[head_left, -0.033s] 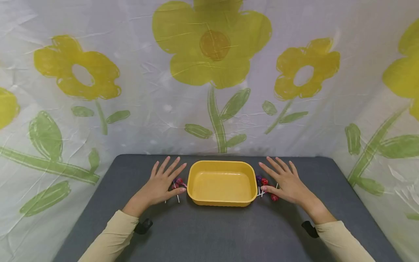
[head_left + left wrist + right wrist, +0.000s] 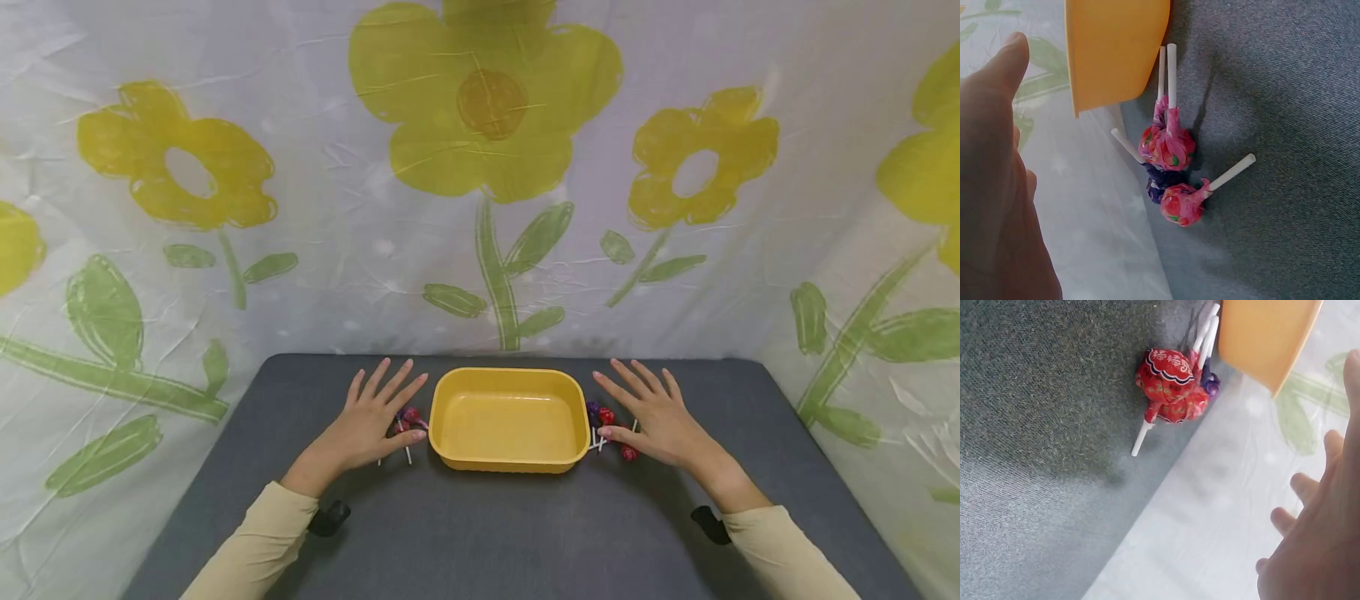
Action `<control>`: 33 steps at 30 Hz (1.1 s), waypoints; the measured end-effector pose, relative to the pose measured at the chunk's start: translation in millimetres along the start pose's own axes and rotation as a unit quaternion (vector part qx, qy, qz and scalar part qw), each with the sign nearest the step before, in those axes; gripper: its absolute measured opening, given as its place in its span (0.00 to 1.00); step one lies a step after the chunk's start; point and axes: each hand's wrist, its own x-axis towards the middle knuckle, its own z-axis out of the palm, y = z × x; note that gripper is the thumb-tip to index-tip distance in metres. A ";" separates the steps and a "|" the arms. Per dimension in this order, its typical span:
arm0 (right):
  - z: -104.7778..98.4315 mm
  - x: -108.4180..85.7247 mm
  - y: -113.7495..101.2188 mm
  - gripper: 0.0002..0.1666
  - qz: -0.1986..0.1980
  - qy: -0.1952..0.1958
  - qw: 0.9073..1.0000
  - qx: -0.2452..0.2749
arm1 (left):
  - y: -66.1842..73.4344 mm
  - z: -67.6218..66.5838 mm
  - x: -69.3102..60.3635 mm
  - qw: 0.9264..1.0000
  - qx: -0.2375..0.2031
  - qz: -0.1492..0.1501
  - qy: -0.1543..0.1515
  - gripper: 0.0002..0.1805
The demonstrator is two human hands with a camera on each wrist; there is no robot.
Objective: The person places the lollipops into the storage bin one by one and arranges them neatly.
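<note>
An empty yellow tray stands in the middle of the grey table. Left of it, the left hand hovers with spread fingers over several lollipops. In the left wrist view, pink-wrapped lollipops and a dark purple one lie beside the tray. The right hand, fingers also spread, is above more lollipops right of the tray. Red-wrapped lollipops and a purple one show in the right wrist view. Neither hand holds anything.
The grey table reaches back to a pale cloth with yellow flowers, which also hangs on both sides. A dark band piece is at the left wrist and another at the right.
</note>
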 end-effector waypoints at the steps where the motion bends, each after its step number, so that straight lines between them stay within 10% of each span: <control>1: -0.5 0.4 0.2 0.52 0.002 -0.001 1.000 -0.001 | 0.0 -0.5 0.4 1.000 -0.001 0.000 0.000 0.49; 33: -18.8 3.7 6.1 0.52 0.006 0.004 1.000 0.018 | 13.7 -5.9 9.6 0.999 -0.031 0.007 -0.010 0.51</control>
